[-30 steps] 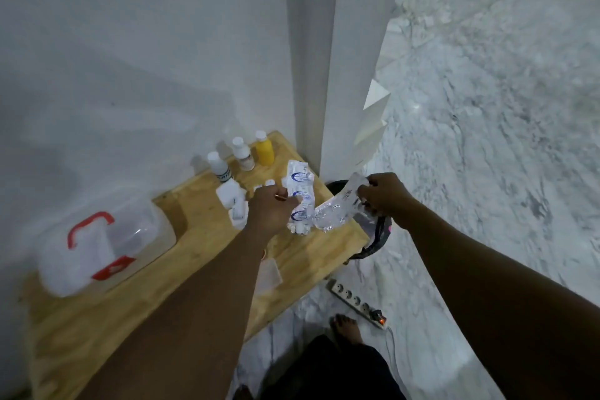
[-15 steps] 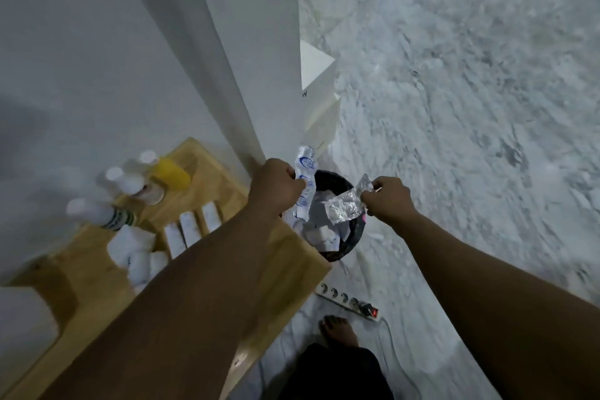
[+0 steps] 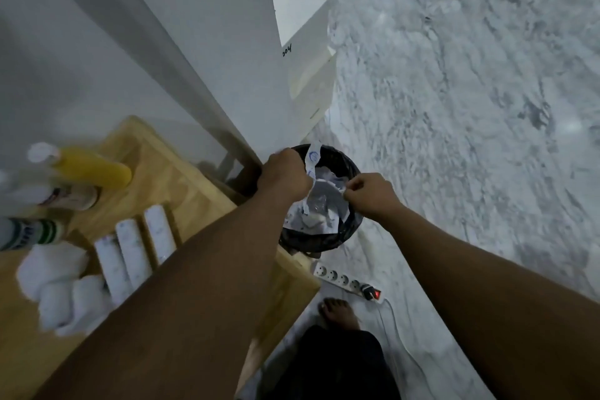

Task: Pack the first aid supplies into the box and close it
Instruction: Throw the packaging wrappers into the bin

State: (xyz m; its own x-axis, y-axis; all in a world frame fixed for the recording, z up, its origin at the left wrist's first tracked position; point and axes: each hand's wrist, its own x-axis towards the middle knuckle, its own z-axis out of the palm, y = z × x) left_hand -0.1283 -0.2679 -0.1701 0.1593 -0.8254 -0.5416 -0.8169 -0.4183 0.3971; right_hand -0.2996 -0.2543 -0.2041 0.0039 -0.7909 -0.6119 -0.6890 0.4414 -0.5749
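Both hands hang over the round black waste bin (image 3: 319, 237) that stands on the pale marble floor (image 3: 470, 107) just beside the corner of the light wooden table (image 3: 152, 169). The left hand (image 3: 284, 174) is curled closed around a white printed packet with blue markings (image 3: 312, 157), whose top pokes up above the knuckles, while the right hand (image 3: 370, 193) pinches, thumb against fingers, the edge of a crinkled clear plastic wrapper (image 3: 321, 204) that stretches between the two hands. Holding the pair directly above the bin looks deliberate: the outer wrap seems to be coming off the supply so the waste can drop straight among the crumpled scraps already lying inside, rather than littering the table. The other supplies wait on the tabletop, well apart from the hands: three white rolled bandages (image 3: 134, 253) lie side by side, a heap of white cotton wads (image 3: 61, 282) sits just beside them at the left, and further back a yellow plastic bottle with a white cap (image 3: 87, 167) and other small bottles appear blurred. The first aid box itself is out of view, so nothing here shows any item packed; judging by that, the task is at an early, unwrapping stage. A white power strip (image 3: 344, 281) lies on the floor near the person's bare foot (image 3: 339, 313).
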